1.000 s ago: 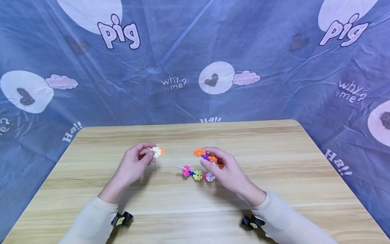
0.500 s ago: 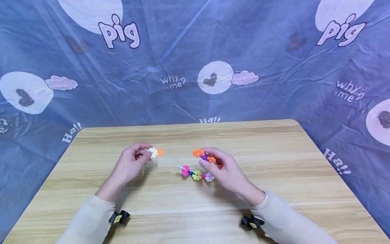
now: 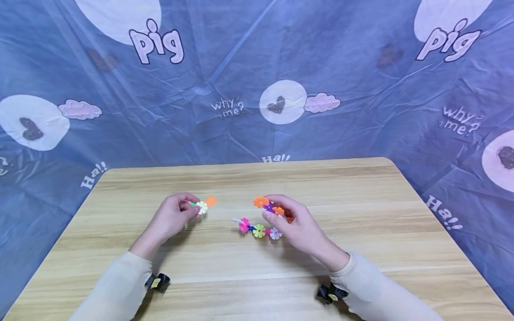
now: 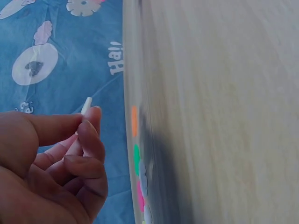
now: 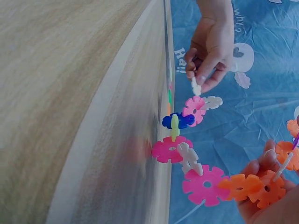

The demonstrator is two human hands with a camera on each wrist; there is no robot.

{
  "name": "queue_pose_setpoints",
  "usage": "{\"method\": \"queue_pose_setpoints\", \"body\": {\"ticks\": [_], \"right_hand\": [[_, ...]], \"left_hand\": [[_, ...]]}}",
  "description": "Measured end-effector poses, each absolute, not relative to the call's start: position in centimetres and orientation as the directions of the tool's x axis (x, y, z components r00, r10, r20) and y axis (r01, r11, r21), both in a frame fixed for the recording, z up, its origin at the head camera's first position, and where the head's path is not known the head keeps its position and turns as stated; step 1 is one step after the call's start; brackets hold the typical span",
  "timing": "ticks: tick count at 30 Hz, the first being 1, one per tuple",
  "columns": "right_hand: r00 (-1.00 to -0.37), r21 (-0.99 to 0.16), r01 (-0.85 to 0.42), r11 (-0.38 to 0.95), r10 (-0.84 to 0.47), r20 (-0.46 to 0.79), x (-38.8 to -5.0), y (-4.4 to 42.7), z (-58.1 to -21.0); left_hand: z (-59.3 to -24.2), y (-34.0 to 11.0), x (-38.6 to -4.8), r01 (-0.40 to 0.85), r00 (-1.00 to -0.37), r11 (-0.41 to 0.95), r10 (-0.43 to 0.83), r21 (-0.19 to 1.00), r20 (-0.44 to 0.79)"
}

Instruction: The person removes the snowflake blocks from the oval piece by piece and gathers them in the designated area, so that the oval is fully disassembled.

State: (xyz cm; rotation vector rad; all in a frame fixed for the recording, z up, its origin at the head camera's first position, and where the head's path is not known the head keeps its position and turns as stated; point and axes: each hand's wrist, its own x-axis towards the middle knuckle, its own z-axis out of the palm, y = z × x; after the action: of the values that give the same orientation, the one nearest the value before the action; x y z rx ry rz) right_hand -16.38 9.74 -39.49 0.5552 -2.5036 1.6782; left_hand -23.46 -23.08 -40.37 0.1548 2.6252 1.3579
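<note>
My left hand (image 3: 170,218) pinches a white notched snowflake disc (image 3: 202,207) between thumb and fingers; in the left wrist view this disc (image 4: 87,105) shows edge-on. Just beyond it an orange disc (image 3: 210,201) lies on the table. Green and pink pieces show partly behind the left fingers. My right hand (image 3: 303,225) holds a chain of linked snowflake discs. The chain's orange end disc (image 3: 261,202) sticks out past the fingertips, and a lower stretch with a yellow-green disc (image 3: 259,231) runs left below the hand. Part of the chain is hidden by the right hand.
The wooden table (image 3: 241,285) reaches back to a blue printed cloth (image 3: 225,133). In the left wrist view a green disc (image 4: 137,157) and a pink disc (image 4: 140,196) lie along the tabletop with other pieces. A black camera sits on each wrist.
My left hand has drawn the white disc left, then slightly nearer, away from the orange disc. More of the orange disc and a green piece now show. The right hand and chain stay nearly still.
</note>
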Motion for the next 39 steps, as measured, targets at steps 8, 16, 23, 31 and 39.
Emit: {"method": "queue_pose_setpoints", "body": {"ticks": [8,16,23,31,39], "right_hand": [[-0.929,-0.878,-0.347,0.329,-0.25,0.273,-16.5,9.6,-39.3],[-0.929,-0.879,-0.348,0.326,-0.247,0.276,-16.5,9.6,-39.3],[-0.939,-0.88,-0.323,0.348,-0.234,0.252,-16.4,9.8,-39.4],[-0.936,-0.882,-0.328,0.338,-0.241,0.255,-16.4,9.8,-39.5],[-0.931,-0.89,-0.333,0.311,-0.256,0.259,-16.5,9.7,-39.5]], "left_hand": [[-40.6,-23.0,-24.5,-0.06,-0.966,0.58,0.173,0.813,-0.194],[-40.8,-22.8,-25.1,-0.114,-0.95,0.549,0.185,0.828,-0.254],[-41.1,-22.7,-25.3,-0.122,-0.941,0.62,0.176,0.775,-0.289],[-41.3,-22.6,-25.4,-0.057,-0.95,0.669,0.191,0.741,-0.246],[-41.5,-22.6,-25.3,-0.051,-0.952,0.687,0.187,0.724,-0.244]]}}
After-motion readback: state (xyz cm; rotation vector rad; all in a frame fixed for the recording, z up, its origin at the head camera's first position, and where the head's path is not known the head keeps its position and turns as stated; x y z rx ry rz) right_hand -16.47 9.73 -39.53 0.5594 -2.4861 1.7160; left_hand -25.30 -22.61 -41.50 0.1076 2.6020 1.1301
